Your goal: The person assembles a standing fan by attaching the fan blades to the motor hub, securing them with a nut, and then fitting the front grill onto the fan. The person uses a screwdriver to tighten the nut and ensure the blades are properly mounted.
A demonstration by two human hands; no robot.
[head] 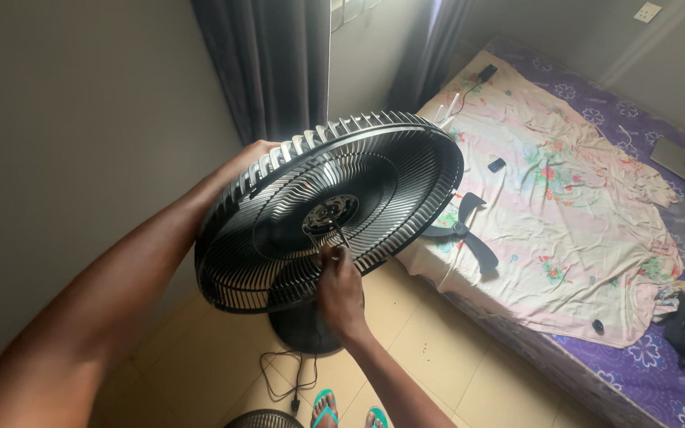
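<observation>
The left hand grips the rim of the fan guard, held tilted above the floor beside the bed. The right hand's fingers seem pinched on a small part at the hub; it could slip and drop.

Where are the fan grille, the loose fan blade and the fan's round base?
fan grille (406, 170), head view, on its right-hand ribs.
loose fan blade (481, 252), head view, on the lower blade.
fan's round base (299, 331), head view, on its dark top.
</observation>
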